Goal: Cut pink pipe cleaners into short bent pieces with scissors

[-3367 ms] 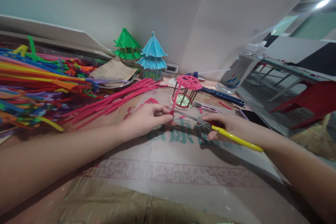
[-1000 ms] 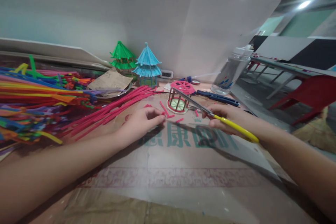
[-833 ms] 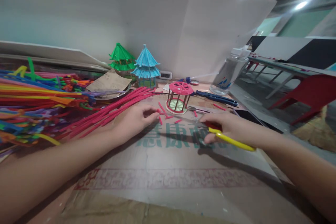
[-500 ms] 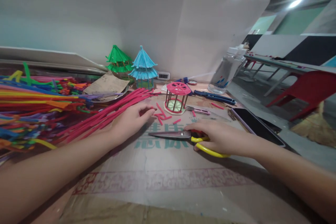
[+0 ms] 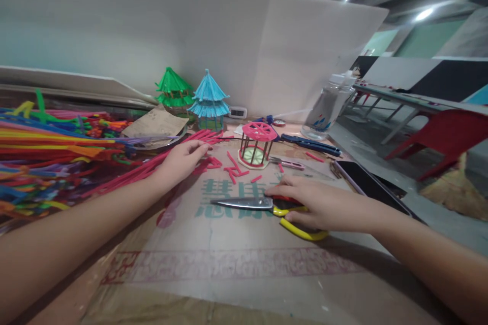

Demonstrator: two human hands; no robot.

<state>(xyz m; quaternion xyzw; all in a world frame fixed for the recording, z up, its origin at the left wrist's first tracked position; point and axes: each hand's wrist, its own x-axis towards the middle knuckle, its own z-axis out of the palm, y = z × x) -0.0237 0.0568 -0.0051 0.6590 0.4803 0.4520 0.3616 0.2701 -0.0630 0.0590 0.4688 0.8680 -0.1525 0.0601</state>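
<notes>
My right hand [image 5: 308, 200] is closed around the yellow and red handles of a pair of scissors [image 5: 244, 203]. The blades are together and point left, low over the printed cardboard. Over the near edge of a bundle of red pipe cleaners [image 5: 141, 172] is my left hand [image 5: 183, 160], thumb and forefinger drawn close together. What is between them, if anything, cannot be made out. Short cut red pieces [image 5: 234, 172] lie to its right. Beyond them stands a small frame with a red spoked top [image 5: 260, 132], brown posts and a pale green base.
Left lie many coloured pipe cleaners [image 5: 57, 147]. A green pagoda model [image 5: 173, 86] and a blue one [image 5: 208, 99] stand at the back. At right are a pink-handled cutter [image 5: 292, 164], dark blue pliers-like tool [image 5: 310, 144], phone [image 5: 369, 185] and clear bottle [image 5: 324, 106].
My left hand has moved left and slightly away, onto the red bundle, uncovering red pieces beside it. The scissors in my right hand have shifted slightly left and nearer.
</notes>
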